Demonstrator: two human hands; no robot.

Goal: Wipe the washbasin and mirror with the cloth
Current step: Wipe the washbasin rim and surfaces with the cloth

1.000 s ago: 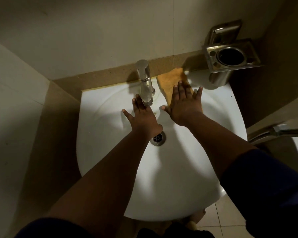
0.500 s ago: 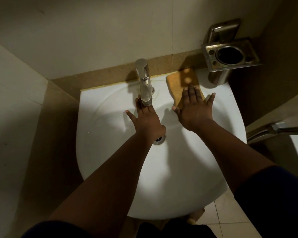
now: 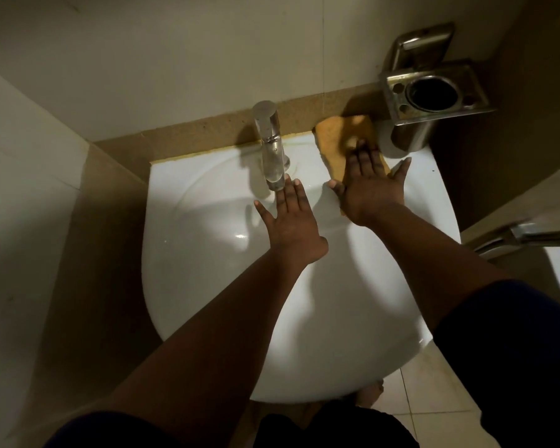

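A white washbasin (image 3: pixel 188 253) fills the middle of the view, set against a tiled wall. An orange-yellow cloth (image 3: pixel 337 137) lies flat on its back right rim. My right hand (image 3: pixel 370 189) presses on the cloth with straight, spread fingers. My left hand (image 3: pixel 290 218) lies flat inside the bowl, fingers straight, its fingertips just under the spout of the chrome tap (image 3: pixel 270 147). My left wrist hides the drain. No mirror is in view.
A steel tumbler holder (image 3: pixel 434 92) is fixed to the wall just right of the cloth, with a steel cup (image 3: pixel 408 137) below it. Another chrome fitting (image 3: pixel 524 234) sticks out at the right edge. Tiled floor shows below the basin.
My right hand has slid the cloth to the right along the back rim, away from the tap and toward the steel holder. My left hand has stayed under the tap.
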